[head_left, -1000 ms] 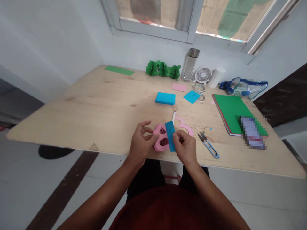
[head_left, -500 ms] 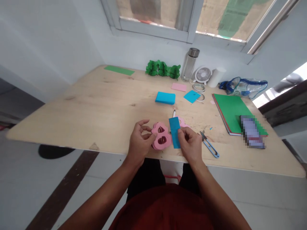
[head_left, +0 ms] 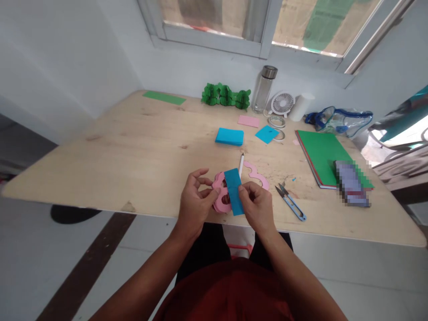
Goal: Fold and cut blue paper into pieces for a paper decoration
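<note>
Near the table's front edge, my left hand pinches the left side of a pink paper cutout stack with openings in it. My right hand holds a narrow blue paper strip by its right edge, and the strip overlaps the right part of the pink stack. Behind my right hand lies a curved pink paper piece, partly hidden. A white pen rests just behind the strip. Blue-handled snips lie to the right of my right hand.
Farther back are a blue paper stack, a blue square, tape rolls and a green paper garland. A bottle and small fan stand by the wall. Right: green folder, blurred object.
My right hand has moved left with the blue strip, which now covers part of the pink stack. More of the curved pink piece and the pen shows. My left hand keeps its grip.
</note>
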The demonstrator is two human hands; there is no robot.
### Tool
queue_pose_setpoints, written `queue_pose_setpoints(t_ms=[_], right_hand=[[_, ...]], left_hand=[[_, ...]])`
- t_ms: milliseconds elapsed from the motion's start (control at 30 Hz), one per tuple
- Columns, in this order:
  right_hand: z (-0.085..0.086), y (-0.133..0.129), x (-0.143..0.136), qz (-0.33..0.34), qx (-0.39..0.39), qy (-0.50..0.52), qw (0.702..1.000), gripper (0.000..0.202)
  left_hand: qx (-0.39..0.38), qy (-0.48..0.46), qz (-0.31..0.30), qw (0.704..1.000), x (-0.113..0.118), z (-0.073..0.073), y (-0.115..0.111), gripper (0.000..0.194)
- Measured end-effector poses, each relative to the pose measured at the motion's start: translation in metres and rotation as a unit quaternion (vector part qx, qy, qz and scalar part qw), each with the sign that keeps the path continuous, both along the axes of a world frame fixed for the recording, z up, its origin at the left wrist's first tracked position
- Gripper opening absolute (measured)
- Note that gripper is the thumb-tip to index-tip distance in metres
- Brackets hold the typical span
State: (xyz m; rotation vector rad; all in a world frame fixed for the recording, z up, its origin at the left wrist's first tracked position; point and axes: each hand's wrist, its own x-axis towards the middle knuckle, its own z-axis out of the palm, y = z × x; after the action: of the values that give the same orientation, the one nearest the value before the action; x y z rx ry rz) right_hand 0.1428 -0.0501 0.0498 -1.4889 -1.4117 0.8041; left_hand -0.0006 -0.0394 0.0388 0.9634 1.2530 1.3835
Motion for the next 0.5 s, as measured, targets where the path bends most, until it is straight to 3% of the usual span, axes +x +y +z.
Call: queue_pose_setpoints(t_ms=[500], right_hand=[[-0.0054,0.0015,0.0,-0.02,0.018,-0.076,0.997,0.025]], left_hand=[[0.014,-0.002,0.007,1.0,0.0003,0.0006,-0.0001,0.054]])
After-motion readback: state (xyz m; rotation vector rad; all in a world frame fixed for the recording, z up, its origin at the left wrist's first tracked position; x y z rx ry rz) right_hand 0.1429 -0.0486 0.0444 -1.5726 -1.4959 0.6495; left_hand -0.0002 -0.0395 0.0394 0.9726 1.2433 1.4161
